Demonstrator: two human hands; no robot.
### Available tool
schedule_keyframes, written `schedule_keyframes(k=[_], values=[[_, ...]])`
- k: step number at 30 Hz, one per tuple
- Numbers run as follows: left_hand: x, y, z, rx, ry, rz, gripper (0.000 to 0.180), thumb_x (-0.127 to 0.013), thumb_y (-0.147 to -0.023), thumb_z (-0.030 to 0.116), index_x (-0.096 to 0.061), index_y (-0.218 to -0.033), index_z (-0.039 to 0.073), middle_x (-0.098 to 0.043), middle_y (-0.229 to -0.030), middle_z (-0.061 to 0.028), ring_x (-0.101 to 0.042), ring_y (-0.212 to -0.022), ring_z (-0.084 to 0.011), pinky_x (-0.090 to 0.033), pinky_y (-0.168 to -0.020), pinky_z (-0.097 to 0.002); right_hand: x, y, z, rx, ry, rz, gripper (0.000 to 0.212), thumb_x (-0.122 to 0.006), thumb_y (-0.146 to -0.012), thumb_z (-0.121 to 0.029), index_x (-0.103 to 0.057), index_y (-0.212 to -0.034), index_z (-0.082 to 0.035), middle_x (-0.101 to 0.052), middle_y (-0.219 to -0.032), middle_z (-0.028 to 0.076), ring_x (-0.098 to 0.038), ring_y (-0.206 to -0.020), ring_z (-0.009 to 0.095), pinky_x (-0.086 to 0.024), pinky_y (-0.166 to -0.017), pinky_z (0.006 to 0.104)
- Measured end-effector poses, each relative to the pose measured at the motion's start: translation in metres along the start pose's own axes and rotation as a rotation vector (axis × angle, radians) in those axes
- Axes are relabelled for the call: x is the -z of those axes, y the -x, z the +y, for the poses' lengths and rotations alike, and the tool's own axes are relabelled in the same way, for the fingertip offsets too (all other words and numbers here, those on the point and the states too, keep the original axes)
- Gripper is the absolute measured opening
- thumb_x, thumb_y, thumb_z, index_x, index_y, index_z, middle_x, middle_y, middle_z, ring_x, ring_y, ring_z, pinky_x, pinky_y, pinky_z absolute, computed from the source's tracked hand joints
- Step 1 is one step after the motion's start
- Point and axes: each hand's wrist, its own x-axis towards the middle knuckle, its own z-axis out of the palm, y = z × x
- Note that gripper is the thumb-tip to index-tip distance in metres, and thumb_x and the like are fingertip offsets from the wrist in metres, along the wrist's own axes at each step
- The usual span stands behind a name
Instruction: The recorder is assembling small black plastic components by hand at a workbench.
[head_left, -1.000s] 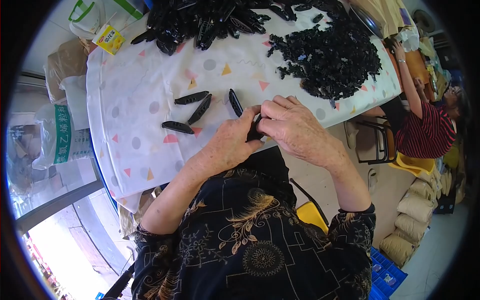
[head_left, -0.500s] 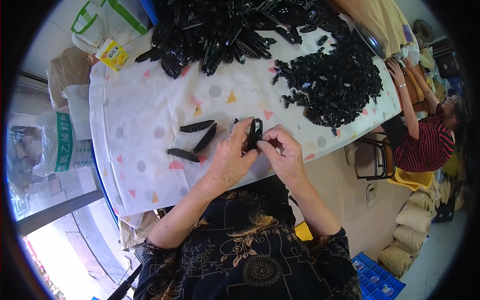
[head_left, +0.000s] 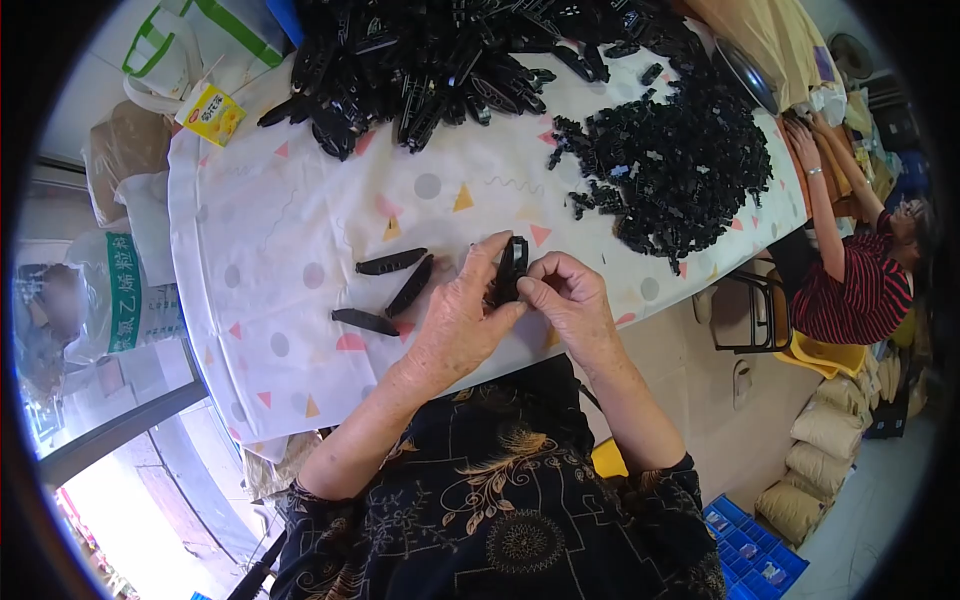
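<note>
Black part held two-handed
Kinda cupped by half-curled left hand, edge pinched by right hand.

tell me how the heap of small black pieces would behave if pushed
The heap would probably spread rather than slide whole, since its pieces look loose. They seem light, being small, and unlikely to roll, given their jagged outlines.

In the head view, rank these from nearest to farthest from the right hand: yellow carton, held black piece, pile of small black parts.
From the right hand:
1. held black piece: at its fingertips, leftward
2. pile of small black parts: ahead, rightward
3. yellow carton: ahead, well off leftward
</note>
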Motion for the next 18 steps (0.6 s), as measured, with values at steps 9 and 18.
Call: schedule_keyframes(k=[9, 18], values=[[-0.004, -0.013, -0.01, 0.016, 0.284, -0.033, 0.062, -0.055, -0.083, -0.006, -0.028, -0.137, 0.008, -0.062, -0.096, -0.0122, -0.062, -0.088, -0.0151, -0.05, -0.079, -0.0291, -0.011, -0.011, 0.001, 0.027, -0.298, -0.105, 0.036, -0.061, -0.088, -0.007, -0.05, -0.122, 0.0, -0.061, -0.113, 0.008, -0.056, -0.107, 0.016, -0.043, -0.096, 0.03], [0.011, -0.048, 0.0, 0.097, 0.241, -0.184, 0.06, -0.055, -0.081, -0.008, -0.037, -0.134, 0.013, -0.063, -0.098, -0.0102, -0.063, -0.086, -0.016, -0.05, -0.077, -0.0294, -0.01, -0.027, 0.0, 0.13, -0.337, 0.032, 0.03, -0.06, -0.088, -0.003, -0.052, -0.116, 0.002, -0.061, -0.105, 0.006, -0.057, -0.098, 0.012, -0.045, -0.089, 0.0257]])
